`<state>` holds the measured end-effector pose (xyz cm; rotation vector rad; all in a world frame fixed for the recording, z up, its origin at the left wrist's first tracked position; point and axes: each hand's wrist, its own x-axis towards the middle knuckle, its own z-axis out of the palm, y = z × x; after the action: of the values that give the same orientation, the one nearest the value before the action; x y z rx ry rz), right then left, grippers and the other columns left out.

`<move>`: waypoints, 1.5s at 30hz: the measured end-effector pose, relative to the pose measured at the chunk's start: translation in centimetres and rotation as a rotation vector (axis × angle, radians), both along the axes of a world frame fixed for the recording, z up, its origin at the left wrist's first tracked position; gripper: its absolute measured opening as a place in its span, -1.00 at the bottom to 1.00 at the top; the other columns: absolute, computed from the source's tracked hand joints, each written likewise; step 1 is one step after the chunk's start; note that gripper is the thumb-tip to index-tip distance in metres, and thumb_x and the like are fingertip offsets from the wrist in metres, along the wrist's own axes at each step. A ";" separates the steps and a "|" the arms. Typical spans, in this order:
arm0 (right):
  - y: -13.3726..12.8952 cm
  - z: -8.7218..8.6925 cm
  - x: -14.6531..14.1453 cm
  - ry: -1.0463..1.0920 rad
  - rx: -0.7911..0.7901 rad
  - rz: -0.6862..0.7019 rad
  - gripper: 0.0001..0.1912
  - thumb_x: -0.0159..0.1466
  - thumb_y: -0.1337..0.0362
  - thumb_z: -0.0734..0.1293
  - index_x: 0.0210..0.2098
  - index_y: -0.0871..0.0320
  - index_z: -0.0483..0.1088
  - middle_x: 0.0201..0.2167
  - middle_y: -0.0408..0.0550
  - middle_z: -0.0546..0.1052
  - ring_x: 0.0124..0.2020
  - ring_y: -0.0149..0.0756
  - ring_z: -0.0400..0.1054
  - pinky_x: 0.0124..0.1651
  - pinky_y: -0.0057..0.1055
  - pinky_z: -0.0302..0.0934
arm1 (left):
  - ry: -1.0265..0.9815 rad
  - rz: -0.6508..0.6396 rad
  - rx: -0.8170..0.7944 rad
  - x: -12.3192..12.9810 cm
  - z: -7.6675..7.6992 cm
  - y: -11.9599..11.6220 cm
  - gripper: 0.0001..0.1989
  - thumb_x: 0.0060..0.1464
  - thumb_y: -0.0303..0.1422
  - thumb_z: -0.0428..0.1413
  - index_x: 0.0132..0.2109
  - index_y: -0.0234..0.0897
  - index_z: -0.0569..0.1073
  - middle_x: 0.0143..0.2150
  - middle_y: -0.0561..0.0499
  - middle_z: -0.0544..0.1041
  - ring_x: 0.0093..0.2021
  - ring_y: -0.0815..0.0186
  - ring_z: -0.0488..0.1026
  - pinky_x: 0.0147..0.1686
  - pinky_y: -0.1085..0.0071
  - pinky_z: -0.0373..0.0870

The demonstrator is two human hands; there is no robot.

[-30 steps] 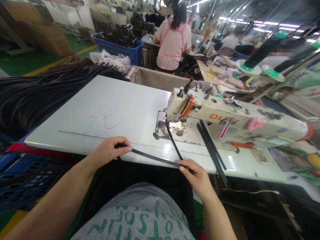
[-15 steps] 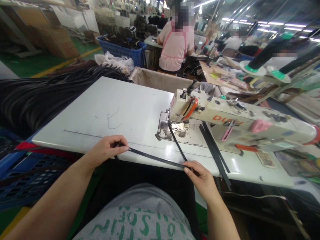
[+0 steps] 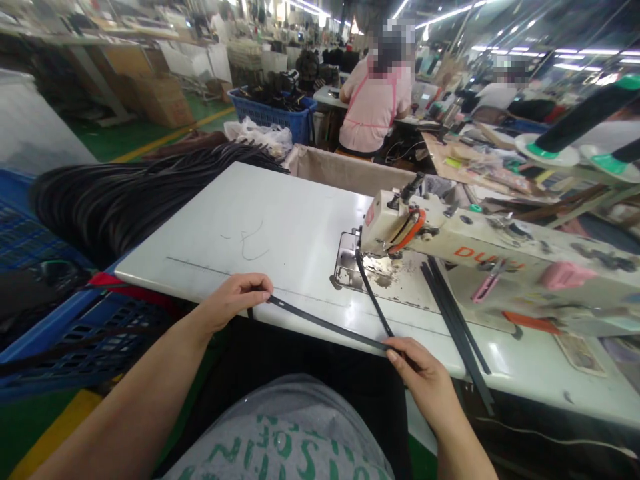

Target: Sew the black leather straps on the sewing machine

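Note:
A narrow black strip [image 3: 325,323] stretches along the table's front edge between my two hands. My left hand [image 3: 245,299] pinches its left end. Around the strip's right part, the fingers of my right hand [image 3: 413,363] are closed. From beside my right hand, a black length [image 3: 373,293] runs up to the needle area of the white sewing machine [image 3: 450,250]; whether it is the same strip is hidden by my fingers. Several loose black strips [image 3: 457,320] lie right of the needle plate, overhanging the front edge.
The white table [image 3: 210,220] has a ruler line and a loose thread. A big bundle of black strips [image 3: 125,193] lies at the left, above a blue crate [image 3: 100,333]. A person in pink [image 3: 375,107] sits beyond the fabric bin [image 3: 345,172].
The whole view has shifted, so the table and machine appear further right and slightly lower. Both hands still hold the strip, in nearly the same pose.

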<state>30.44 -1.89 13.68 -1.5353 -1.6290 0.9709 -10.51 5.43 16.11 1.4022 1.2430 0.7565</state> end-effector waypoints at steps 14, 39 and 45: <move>0.1 -0.3 0.1 -0.066 0.013 0.023 -0.73 0.32 -0.02 0.43 -0.21 0.00 0.67 -0.22 0.02 0.68 -0.13 -0.05 0.57 0.06 -0.15 0.45 | 0.057 -0.050 0.025 -0.6 0.6 -0.1 -0.79 0.01 -0.28 0.09 -0.32 -0.30 0.54 -0.38 0.04 0.49 -0.28 0.26 0.36 -0.22 0.40 0.24; 1.2 3.3 -8.8 -0.402 0.689 0.298 -0.63 0.45 0.47 0.27 0.14 0.02 0.51 0.05 0.03 0.66 0.01 -0.08 0.49 0.00 -0.10 0.42 | -0.814 -0.137 -0.721 11.9 -3.8 -5.6 -0.55 0.20 0.07 0.24 -0.21 -0.28 0.46 -0.42 0.12 0.26 -0.43 0.39 0.27 -0.20 0.30 0.41; 1.3 5.2 -3.0 -0.468 0.759 -0.019 -0.59 0.41 0.47 0.27 0.16 -0.01 0.50 -0.03 0.11 0.62 0.00 -0.04 0.51 0.06 -0.01 0.42 | -0.483 -0.088 -0.266 11.0 -3.5 -5.0 -0.70 0.12 -0.18 0.38 -0.11 -0.26 0.57 -0.14 -0.03 0.52 -0.03 0.23 0.43 0.11 0.32 0.29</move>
<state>27.39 -0.61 18.91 -1.2653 -1.9714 -0.0767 0.47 0.38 12.56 0.9750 0.8601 0.7793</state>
